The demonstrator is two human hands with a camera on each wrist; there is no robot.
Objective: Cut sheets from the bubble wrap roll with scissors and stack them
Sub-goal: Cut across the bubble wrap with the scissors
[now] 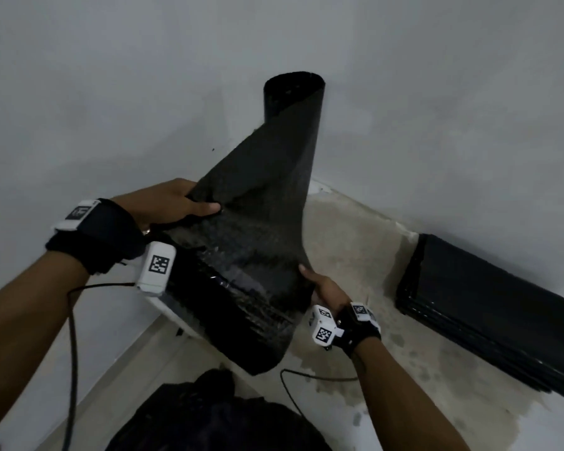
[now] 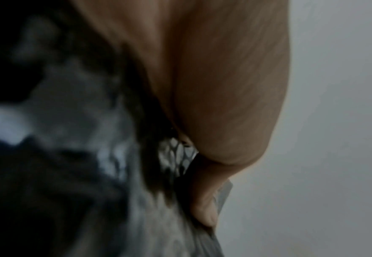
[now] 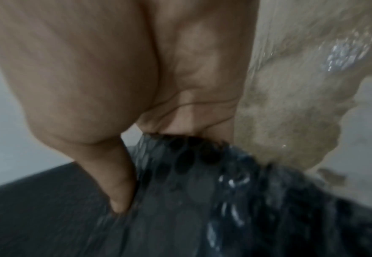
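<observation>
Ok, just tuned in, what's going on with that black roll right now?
A person is drawing black bubble wrap off the upright roll in the corner. The left hand grips the sheet's upper edge and the right hand pinches the lower edge. A stack of cut sheets lies on the floor to the right. No scissors are in view.

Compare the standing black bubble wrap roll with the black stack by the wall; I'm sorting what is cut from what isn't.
The black bubble wrap roll stands upright as a tube; the stack of black sheets lies flat. The roll's loose end is held by the left hand and right hand; the stack is untouched. Both are black.
</observation>
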